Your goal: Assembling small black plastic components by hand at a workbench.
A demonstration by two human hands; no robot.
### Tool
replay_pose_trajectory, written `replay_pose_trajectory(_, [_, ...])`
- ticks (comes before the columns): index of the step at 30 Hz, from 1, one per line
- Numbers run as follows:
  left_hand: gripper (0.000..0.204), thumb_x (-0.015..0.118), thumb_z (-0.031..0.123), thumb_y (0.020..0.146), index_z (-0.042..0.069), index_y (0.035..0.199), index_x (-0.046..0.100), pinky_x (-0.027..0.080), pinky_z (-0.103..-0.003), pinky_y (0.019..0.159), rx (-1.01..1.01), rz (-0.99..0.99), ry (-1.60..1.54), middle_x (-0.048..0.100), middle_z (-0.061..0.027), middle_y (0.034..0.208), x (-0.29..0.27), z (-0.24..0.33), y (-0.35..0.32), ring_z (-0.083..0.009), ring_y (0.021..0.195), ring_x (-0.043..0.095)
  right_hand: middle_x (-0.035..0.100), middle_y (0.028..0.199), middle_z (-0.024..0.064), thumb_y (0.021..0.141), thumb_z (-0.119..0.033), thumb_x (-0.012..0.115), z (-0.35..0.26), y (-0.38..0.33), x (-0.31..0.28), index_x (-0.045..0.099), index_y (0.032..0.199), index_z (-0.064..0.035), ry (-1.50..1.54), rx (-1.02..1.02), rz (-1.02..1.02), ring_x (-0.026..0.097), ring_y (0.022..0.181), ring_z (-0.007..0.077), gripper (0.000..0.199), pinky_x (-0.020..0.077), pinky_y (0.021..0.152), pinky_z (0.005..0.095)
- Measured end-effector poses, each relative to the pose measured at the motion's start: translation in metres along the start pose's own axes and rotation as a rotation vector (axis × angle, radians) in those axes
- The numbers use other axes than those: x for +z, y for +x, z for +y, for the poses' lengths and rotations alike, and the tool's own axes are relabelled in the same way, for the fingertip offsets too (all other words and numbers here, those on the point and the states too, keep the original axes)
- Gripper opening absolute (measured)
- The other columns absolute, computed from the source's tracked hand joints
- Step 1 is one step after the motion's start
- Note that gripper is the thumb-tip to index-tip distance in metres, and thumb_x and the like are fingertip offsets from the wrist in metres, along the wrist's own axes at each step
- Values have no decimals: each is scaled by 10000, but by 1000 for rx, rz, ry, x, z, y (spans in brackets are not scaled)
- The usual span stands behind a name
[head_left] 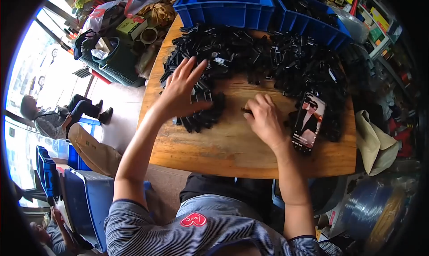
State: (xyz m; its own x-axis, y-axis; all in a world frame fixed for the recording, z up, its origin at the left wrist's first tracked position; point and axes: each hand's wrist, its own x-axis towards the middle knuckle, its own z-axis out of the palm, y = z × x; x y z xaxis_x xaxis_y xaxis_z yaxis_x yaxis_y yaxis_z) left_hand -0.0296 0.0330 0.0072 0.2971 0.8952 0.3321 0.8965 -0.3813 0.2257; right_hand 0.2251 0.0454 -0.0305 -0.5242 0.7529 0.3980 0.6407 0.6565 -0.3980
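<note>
My left hand [179, 87] is spread with its fingers and thumb apart, over the left side of a heap of small black plastic pieces [241, 44]. Nothing shows in its grasp. My right hand [264, 116] is closed, low over the middle of the wooden table [210, 154]. A small black piece [246, 110] pokes out between its thumb and fingers; its exact kind is too small to tell. To the right of that hand, a phone [308, 122] lies face up with its screen lit, among more black pieces.
Two blue plastic bins [225, 12] stand along the table's far edge, the right one [308, 26] holding dark pieces. A dark green basket [116, 62] and bags are at the left. Brown sacking [377, 142] hangs by the right edge. Another person [51, 120] sits farther left.
</note>
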Motion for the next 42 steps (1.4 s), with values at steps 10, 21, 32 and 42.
replay_pose_trajectory(10, [879, 634, 485, 741, 74, 1404, 229, 151, -477, 1071, 91, 23, -19, 166, -236, 1439, 38, -3, -51, -378, 1344, 143, 537, 825, 106, 716, -86, 670, -10, -5, 7, 535, 808, -13, 87, 53, -35, 538, 845, 284, 179, 442, 723, 374])
replay_pose_trajectory(21, [131, 607, 84, 713, 90, 843, 604, 413, -346, 745, 271, 148, -211, 551, -66, 853, 28, 38, 6, -241, 857, 512, 555, 811, 117, 722, -88, 670, 2, -6, 0, 543, 825, 1, 113, 41, -22, 547, 816, 300, 186, 441, 721, 366])
replay_pose_trajectory(32, [141, 552, 100, 678, 57, 810, 579, 371, -326, 777, 376, 75, 61, 515, -49, 821, 52, 65, 6, -217, 869, 472, 578, 839, 132, 739, -88, 656, 6, -6, -1, 540, 848, 7, 154, 116, 63, 569, 814, 303, 185, 445, 704, 354])
replay_pose_trajectory(42, [107, 543, 76, 691, 85, 789, 586, 394, -326, 792, 403, -13, -13, 519, -55, 846, 54, 59, 7, -225, 891, 479, 584, 852, 146, 726, -69, 657, 7, -6, 0, 551, 860, 16, 170, 128, 54, 569, 815, 329, 191, 452, 707, 363])
